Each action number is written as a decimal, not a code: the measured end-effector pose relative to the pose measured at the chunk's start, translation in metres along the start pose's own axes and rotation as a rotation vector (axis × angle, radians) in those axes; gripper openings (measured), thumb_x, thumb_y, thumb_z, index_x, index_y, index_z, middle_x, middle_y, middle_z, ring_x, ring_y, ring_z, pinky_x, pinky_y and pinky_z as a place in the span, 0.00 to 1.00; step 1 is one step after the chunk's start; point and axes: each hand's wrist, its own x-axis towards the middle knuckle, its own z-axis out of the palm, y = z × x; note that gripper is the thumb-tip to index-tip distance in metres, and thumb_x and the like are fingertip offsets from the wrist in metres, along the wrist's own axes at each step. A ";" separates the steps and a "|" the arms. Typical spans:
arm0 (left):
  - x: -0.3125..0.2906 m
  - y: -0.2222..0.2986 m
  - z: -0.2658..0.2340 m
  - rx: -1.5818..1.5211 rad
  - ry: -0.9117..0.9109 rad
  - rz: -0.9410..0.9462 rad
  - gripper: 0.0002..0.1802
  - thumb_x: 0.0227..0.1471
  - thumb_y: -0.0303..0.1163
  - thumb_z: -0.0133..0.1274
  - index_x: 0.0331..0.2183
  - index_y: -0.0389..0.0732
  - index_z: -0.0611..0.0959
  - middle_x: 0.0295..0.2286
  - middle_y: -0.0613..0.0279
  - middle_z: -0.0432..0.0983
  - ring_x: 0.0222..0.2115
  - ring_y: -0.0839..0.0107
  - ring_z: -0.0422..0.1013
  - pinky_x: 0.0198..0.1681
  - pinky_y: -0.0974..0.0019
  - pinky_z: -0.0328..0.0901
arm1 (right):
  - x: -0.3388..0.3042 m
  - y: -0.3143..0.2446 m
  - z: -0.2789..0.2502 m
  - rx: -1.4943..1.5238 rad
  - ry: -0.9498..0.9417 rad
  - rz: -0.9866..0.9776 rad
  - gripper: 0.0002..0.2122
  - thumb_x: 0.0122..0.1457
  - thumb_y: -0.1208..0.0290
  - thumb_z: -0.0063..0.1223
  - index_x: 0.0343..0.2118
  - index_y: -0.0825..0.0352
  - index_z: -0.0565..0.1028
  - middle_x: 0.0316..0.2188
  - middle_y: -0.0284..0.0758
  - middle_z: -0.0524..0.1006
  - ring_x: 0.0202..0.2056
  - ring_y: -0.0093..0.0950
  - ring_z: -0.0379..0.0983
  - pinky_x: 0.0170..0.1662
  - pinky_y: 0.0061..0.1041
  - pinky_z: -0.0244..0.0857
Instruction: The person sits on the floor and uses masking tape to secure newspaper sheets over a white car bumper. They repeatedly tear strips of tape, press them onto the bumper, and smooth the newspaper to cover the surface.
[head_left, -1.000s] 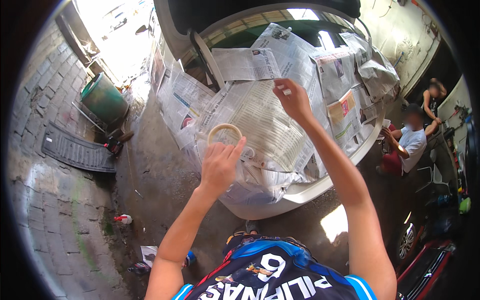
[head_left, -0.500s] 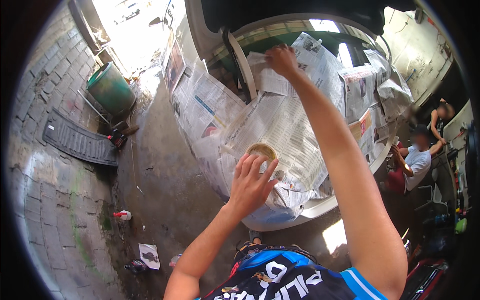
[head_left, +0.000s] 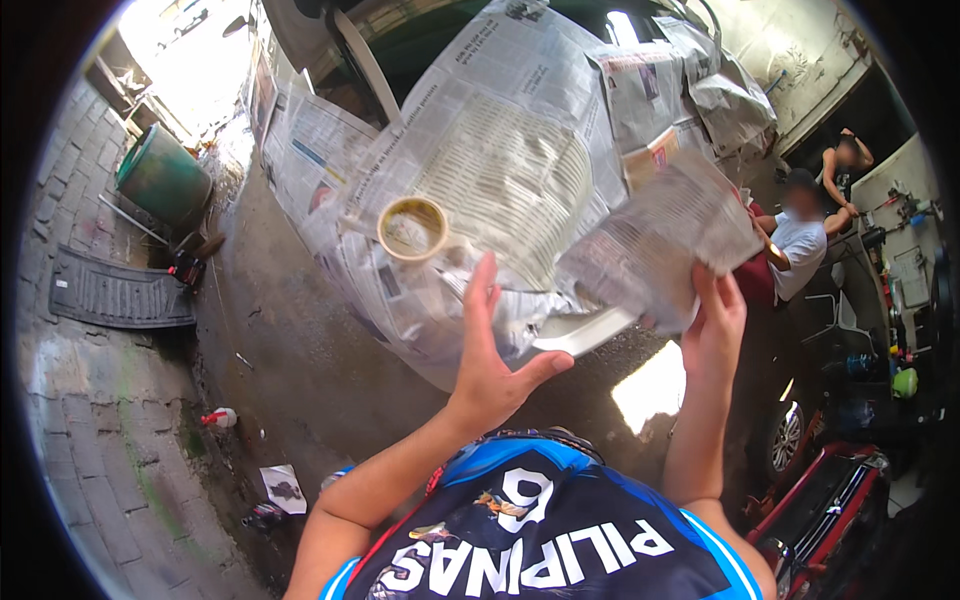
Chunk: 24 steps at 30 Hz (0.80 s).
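Now a loose newspaper sheet is hanging to the right of the tape roll, its long way looking sideways, though blurry. The right hand is nearer, pinching its close edge. The left hand is staying empty, thumb spread wide, just below the roll.

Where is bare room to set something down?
The newspaper right of the tape roll has bare room, as does most floor between the ribbed panel and the papered car. Crowded: the car's white edge, near the left hand and the right hand with its loose sheet.
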 end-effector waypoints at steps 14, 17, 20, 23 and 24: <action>-0.214 0.020 0.161 -0.634 0.020 -1.025 0.17 0.56 0.24 0.63 0.48 0.30 0.83 0.43 0.55 0.83 0.42 0.70 0.79 0.49 0.65 0.74 | -0.162 -0.001 -0.292 -0.031 0.023 0.714 0.30 0.61 0.70 0.63 0.65 0.72 0.66 0.55 0.40 0.78 0.55 0.30 0.76 0.60 0.31 0.68; -0.241 0.035 0.155 -0.605 -0.013 -1.034 0.17 0.57 0.24 0.63 0.48 0.29 0.82 0.43 0.54 0.83 0.41 0.71 0.80 0.49 0.64 0.74 | -0.164 0.001 -0.317 -0.263 -0.317 0.822 0.28 0.57 0.79 0.65 0.60 0.81 0.68 0.45 0.40 0.81 0.41 0.21 0.79 0.46 0.19 0.73; -0.268 0.055 0.146 -0.446 -0.039 -1.001 0.16 0.57 0.24 0.63 0.47 0.30 0.83 0.42 0.55 0.84 0.41 0.71 0.80 0.48 0.66 0.74 | -0.180 0.008 -0.322 -0.178 -0.283 0.968 0.18 0.59 0.81 0.63 0.52 0.78 0.75 0.39 0.37 0.83 0.35 0.20 0.79 0.41 0.19 0.74; -0.291 0.068 0.136 -0.340 -0.016 -0.966 0.15 0.56 0.22 0.62 0.46 0.31 0.85 0.39 0.57 0.84 0.39 0.73 0.79 0.45 0.68 0.74 | -0.200 0.010 -0.322 -0.150 -0.347 0.919 0.12 0.60 0.81 0.62 0.46 0.74 0.80 0.36 0.35 0.84 0.34 0.21 0.80 0.41 0.20 0.75; -0.297 0.070 0.132 -0.337 0.002 -0.942 0.14 0.56 0.21 0.62 0.46 0.32 0.85 0.39 0.58 0.84 0.39 0.74 0.79 0.44 0.69 0.74 | -0.208 0.010 -0.321 -0.132 -0.376 0.890 0.11 0.60 0.81 0.62 0.45 0.73 0.80 0.36 0.35 0.84 0.35 0.21 0.80 0.42 0.20 0.76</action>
